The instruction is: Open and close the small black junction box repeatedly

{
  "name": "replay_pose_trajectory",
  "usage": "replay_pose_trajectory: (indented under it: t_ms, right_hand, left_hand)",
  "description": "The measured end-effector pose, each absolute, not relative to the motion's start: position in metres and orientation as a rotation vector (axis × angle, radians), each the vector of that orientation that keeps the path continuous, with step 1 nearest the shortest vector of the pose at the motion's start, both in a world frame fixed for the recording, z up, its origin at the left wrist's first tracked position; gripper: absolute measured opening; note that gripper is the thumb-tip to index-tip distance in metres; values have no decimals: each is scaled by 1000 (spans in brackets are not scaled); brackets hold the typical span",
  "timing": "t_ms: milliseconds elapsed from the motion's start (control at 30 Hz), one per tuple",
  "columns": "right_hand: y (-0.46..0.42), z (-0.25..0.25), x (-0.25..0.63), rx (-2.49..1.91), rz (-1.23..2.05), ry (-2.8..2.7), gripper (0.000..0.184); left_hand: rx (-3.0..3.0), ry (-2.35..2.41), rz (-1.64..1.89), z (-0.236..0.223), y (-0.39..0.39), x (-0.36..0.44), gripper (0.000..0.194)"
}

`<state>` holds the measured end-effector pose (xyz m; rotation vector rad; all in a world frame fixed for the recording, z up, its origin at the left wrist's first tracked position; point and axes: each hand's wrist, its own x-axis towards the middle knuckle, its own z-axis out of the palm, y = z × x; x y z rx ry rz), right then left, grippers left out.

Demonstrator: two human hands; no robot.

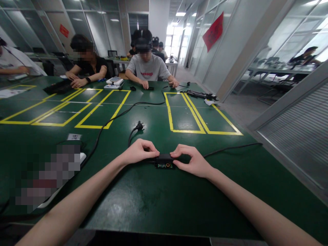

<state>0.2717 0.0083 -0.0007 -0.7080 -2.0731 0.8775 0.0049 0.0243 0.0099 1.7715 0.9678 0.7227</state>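
Note:
Between my two hands on the green table sits a small black power adapter (pixel 164 158), its casing partly off so that a circuit board (pixel 165 165) with a ring-shaped copper-coloured part shows on the near side. My left hand (pixel 142 150) pinches the adapter's left end, thumb and fingers closed at its top corner. My right hand (pixel 192 160) pinches the right end with thumb and fingertips. A black cable leaves on the left and leads to a plug (pixel 139 126) lying beyond my left hand. Another black cable (pixel 233 147) runs off to the right.
A power strip (pixel 77 164), largely blurred out, lies at the left by a paper label (pixel 74 136). A long cable (pixel 123 112) crosses the green table (pixel 133 212). Yellow tape outlines (pixel 188 131) mark its far half. Across it, co-workers handle parts; a black device (pixel 201 94) lies far right.

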Motion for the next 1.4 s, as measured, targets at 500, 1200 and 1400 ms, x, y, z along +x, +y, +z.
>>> replay_pose_trajectory:
  t_ms: [500, 1200, 1400]
  right_hand:
    - [6, 2, 271, -651, 740, -2225, 14]
    - [12, 8, 261, -982, 1097, -2150, 30]
    - [13, 0, 259, -972, 1008, -2154, 36]
  left_hand:
    - [1766, 955, 673, 8, 22, 6, 24]
    - [2169, 1223, 621, 17, 6, 44, 18]
    - [2362, 1294, 498, 22, 0, 64, 10]
